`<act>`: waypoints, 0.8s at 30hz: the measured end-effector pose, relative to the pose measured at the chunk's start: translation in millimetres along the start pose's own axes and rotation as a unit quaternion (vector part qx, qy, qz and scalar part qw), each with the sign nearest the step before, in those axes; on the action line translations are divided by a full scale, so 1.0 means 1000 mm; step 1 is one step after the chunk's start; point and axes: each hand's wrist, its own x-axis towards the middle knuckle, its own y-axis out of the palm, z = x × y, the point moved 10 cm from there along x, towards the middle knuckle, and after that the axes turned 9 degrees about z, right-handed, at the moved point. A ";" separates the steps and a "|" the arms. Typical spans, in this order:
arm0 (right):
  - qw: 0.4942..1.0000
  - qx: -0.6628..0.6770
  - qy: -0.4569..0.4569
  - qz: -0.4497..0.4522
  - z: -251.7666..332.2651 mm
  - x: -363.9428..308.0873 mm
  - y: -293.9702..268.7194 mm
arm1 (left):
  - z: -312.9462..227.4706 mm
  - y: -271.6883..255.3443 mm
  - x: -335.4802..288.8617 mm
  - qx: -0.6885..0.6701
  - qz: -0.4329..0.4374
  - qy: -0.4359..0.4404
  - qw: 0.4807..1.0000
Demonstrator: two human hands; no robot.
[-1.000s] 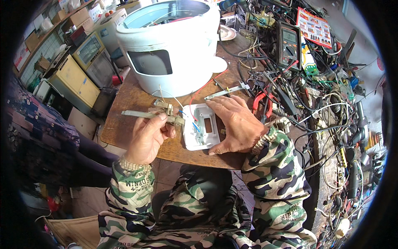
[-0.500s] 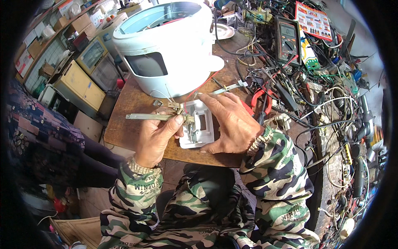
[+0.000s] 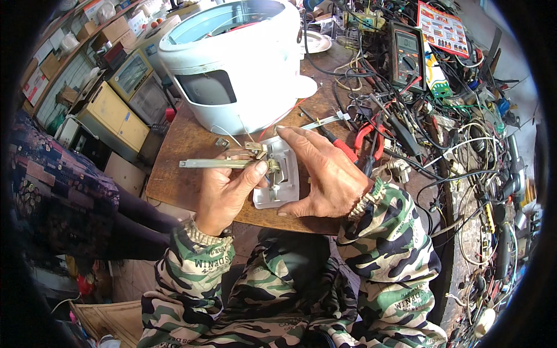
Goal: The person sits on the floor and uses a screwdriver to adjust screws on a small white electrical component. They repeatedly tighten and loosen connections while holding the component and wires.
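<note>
My left hand [image 3: 219, 197] pinches a long metal lever [image 3: 200, 164] between thumb and fingers; the lever points left, and its bracketed end lies over a white plastic panel [image 3: 290, 190]. Small metal brackets and thin wires are attached near that end. My right hand [image 3: 333, 177] spans the panel's right side, fingers at its far edge and thumb at its near edge. The panel rests at the table's front edge, its hollow side up. Beyond it stands a white rice cooker body [image 3: 261, 81] with a rectangular opening in its side; a red wire runs near its base.
Red-handled pliers [image 3: 378, 139], a red-and-black probe [image 3: 342, 146] and a thin metal strip [image 3: 322, 122] lie right of my hands. A multimeter [image 3: 408, 55] stands among tangled cables farther right. Another person [image 3: 75, 191] stands at the left beside the wooden table [image 3: 174, 165].
My left hand has shifted slightly right with the lever, whose bracketed end sits further over the panel. My right hand stays at the panel's edge.
</note>
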 end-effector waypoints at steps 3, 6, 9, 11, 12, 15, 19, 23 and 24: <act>1.000 0.017 0.001 0.008 0.001 0.002 0.001 | -0.005 -0.001 0.000 0.046 0.000 0.004 0.999; 1.000 -0.001 -0.003 0.011 -0.002 0.001 0.003 | -0.005 0.003 0.001 0.055 -0.009 -0.003 0.998; 0.999 -0.029 -0.005 0.023 0.002 0.001 0.004 | -0.011 0.007 0.006 0.125 0.008 0.000 0.992; 0.999 -0.037 -0.009 0.016 -0.003 0.001 0.005 | -0.003 0.007 0.011 0.146 0.017 -0.011 0.989; 0.999 -0.041 -0.012 0.013 -0.004 0.001 0.006 | -0.002 0.008 0.014 0.157 0.021 -0.017 0.987; 0.999 -0.015 0.013 0.026 -0.008 0.001 0.008 | 0.002 0.010 0.014 0.156 0.019 -0.033 0.987; 0.999 -0.030 0.015 0.040 -0.015 0.001 0.020 | 0.011 0.008 0.010 0.161 0.031 -0.040 0.986; 0.997 -0.064 0.033 0.028 -0.021 -0.003 0.017 | 0.005 0.018 0.016 0.169 0.049 -0.051 0.983; 0.996 -0.075 0.032 0.023 -0.022 -0.004 0.017 | 0.011 0.016 0.017 0.156 0.053 -0.049 0.985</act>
